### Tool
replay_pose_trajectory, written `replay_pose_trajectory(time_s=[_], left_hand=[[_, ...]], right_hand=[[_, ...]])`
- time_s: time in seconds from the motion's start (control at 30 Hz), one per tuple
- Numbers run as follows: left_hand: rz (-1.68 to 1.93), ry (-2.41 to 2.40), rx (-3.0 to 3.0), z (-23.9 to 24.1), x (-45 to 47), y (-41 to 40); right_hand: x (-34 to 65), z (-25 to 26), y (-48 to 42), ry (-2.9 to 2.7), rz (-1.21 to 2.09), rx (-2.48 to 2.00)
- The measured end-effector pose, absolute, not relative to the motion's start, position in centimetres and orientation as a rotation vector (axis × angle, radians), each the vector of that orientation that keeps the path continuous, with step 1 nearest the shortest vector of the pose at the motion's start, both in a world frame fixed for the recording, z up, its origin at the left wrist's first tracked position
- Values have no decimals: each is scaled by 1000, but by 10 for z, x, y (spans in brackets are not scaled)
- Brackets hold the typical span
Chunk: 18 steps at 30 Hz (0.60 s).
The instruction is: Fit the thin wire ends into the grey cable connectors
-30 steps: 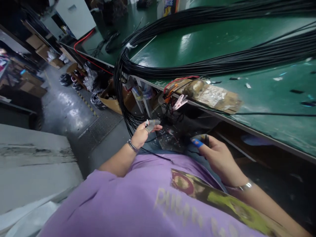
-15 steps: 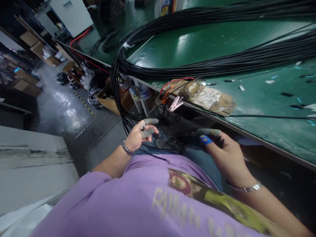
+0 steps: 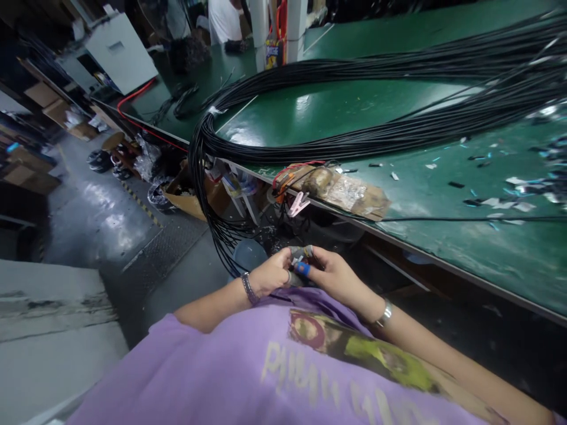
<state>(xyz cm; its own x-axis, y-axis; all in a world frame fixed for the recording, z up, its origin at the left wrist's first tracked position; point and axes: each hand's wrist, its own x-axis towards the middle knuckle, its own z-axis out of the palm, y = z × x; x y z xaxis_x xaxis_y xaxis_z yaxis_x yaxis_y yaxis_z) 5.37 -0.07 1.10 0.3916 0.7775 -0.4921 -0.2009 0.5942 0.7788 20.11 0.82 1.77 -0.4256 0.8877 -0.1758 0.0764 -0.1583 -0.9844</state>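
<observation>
My left hand [image 3: 273,274] and my right hand [image 3: 332,271] meet in front of my purple shirt, both with closed fingers. Grey finger covers and a blue wrap on the right thumb show. Between the fingertips is a small light piece [image 3: 297,260], too small to name. A thin dark cable [image 3: 280,297] shows just below my left hand; whether that hand grips it is hidden. To the left, loose ends of a black cable bundle [image 3: 208,203] hang off the table edge.
The green table [image 3: 283,127] bears the long cable coil and scattered offcuts [image 3: 500,203]. At its edge are a taped cardboard piece [image 3: 349,192] and a pink clip [image 3: 299,204]. A blue bucket [image 3: 248,255] and an open carton [image 3: 190,198] stand below. Someone in a white shirt [image 3: 225,22] is behind.
My hands were apart with fingers spread; they have come together and closed at the fingertips. The view has shifted, showing more of the table and the bucket.
</observation>
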Motion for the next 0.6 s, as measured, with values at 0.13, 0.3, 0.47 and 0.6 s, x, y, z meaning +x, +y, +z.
replay_pose_trajectory(time_s=[0.13,0.3,0.47,0.6], left_hand=[[609,969,783,10,47,1],[513,963,861,5,33,3],[354,897,835,0,24,4],[343,915,827,-1,26,3]], right_hand=[[200,12,7,-1305,1739,-1134],[201,6,1,-1119,1831,-1122],[201,2,-4,-1013,1920,-1073],[199,-5,-6,-931,2005,-1056]])
